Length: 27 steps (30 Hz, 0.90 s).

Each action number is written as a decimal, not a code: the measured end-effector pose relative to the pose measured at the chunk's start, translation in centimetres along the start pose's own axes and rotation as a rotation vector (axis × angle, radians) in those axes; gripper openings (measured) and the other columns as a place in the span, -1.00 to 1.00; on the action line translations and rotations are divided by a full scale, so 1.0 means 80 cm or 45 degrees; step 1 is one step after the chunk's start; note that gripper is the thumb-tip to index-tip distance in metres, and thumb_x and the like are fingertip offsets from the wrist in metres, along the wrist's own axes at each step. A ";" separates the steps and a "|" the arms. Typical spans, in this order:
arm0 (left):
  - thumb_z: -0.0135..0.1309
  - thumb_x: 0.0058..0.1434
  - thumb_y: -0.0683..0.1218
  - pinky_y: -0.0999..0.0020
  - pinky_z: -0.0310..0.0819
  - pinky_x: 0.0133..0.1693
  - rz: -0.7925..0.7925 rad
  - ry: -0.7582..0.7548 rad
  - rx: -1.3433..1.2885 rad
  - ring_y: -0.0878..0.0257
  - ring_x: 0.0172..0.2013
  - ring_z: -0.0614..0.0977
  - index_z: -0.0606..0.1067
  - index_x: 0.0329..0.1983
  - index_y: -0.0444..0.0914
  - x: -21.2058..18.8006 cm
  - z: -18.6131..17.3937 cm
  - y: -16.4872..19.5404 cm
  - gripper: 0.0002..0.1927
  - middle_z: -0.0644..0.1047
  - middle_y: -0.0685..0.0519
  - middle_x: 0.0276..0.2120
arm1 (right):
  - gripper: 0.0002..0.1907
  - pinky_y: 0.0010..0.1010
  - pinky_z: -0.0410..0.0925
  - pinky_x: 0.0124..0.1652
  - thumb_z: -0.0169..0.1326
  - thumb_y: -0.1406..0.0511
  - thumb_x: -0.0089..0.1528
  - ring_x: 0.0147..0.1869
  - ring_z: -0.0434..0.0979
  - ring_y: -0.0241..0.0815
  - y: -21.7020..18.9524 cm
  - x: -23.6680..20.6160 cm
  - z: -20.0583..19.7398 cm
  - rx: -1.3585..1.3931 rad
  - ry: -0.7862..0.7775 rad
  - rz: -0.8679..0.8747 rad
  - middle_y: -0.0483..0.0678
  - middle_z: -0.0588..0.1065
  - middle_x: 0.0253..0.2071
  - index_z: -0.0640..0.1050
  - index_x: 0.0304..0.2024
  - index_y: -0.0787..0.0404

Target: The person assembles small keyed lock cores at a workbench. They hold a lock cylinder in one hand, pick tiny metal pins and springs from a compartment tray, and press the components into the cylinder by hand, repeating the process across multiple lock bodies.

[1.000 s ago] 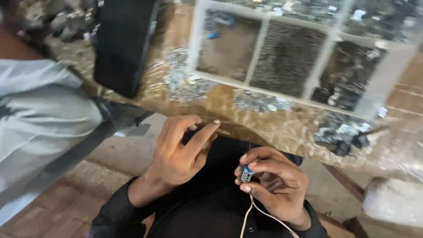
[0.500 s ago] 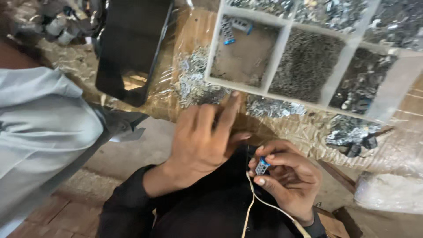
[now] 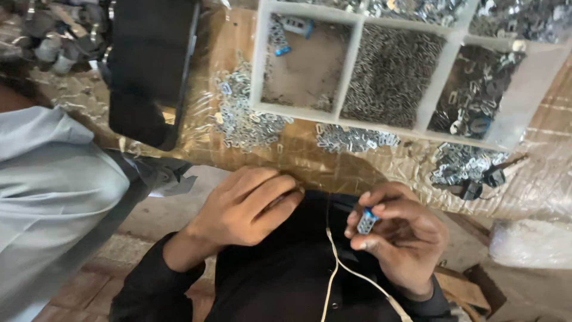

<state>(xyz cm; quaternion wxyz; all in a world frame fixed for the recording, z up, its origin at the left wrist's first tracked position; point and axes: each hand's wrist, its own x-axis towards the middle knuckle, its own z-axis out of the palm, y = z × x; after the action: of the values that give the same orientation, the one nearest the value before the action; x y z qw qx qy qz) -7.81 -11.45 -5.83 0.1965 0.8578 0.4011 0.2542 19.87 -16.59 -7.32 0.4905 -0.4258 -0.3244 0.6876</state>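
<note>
Between the right hand's thumb and fingertips, a small part is sitting upright: silver, ridged, with a blue cap, held over the person's dark lap just short of the bench edge. Those fingers are closing on it in a light pinch, only the tips bearing on its sides. A pale cord is running down the lap right beside that hand.

The left hand is lying with its fingers curled together, tips resting at the bench edge; whether it is holding anything I cannot tell, since the palm side is hidden.

Beyond the edge, loose silver clips are lying in heaps on crinkled plastic wrap. Farther back, a white divided tray is holding dark small parts in its middle cell, mixed pieces to the right, and a near-bare left cell with a couple of blue-capped pieces. A black box is standing to the left, and a co-worker's grey sleeve is pressing in close on that side.

To my eye the main risk is the part slipping: a tip-only grip on a ridged metal body could let it twist free and drop into dark cloth or down to the floor. The cord could snag a finger and jerk the hand. The sleeve crowding the left elbow could nudge that arm, and the piles near the edge could be swept off
</note>
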 end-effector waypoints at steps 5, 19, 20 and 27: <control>0.28 0.13 -0.31 0.25 0.60 -0.06 -0.257 0.169 -0.613 0.08 -0.10 0.66 0.56 -0.06 -0.28 0.002 0.013 0.024 -0.69 0.56 0.01 -0.06 | -0.55 -0.29 0.64 -0.11 0.29 0.63 0.18 -0.03 0.65 -0.04 0.006 -0.001 -0.004 0.028 -0.018 -0.051 0.20 0.45 0.13 0.54 0.10 0.32; 0.36 0.15 -0.27 0.34 0.44 -0.31 -0.299 -0.260 -1.087 0.23 -0.33 0.51 0.63 -0.09 -0.12 0.056 0.026 0.042 -0.70 0.39 0.03 -0.29 | -0.66 -0.47 0.62 -0.11 0.34 0.57 0.11 -0.05 0.68 -0.11 -0.022 -0.008 -0.012 -0.377 -0.155 -0.040 0.14 0.52 -0.02 0.66 -0.04 0.38; 0.36 0.16 -0.25 0.38 0.46 -0.31 -0.346 -0.291 -1.116 0.27 -0.34 0.53 0.61 -0.05 -0.12 0.055 0.028 0.043 -0.68 0.40 0.04 -0.27 | -0.64 -0.46 0.59 -0.12 0.39 0.55 0.09 -0.07 0.67 -0.11 -0.022 -0.007 -0.017 -0.416 -0.266 -0.085 0.10 0.54 -0.07 0.67 -0.05 0.36; 0.39 0.21 -0.09 0.40 0.50 -0.29 -0.191 -0.140 -0.377 0.27 -0.32 0.54 0.48 0.23 -0.15 0.084 0.073 0.069 -0.46 0.38 0.08 -0.23 | -0.63 -0.39 0.61 -0.09 0.31 0.48 0.15 -0.05 0.65 -0.06 -0.018 -0.041 -0.033 -0.148 0.279 -0.235 0.12 0.53 -0.02 0.64 0.03 0.31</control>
<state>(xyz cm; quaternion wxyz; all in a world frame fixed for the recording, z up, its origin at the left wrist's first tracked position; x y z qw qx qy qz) 2.61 -10.27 -5.60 0.3607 0.7998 0.4107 0.2479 23.35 -19.19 -6.29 0.5587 -0.4943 -0.3461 0.5690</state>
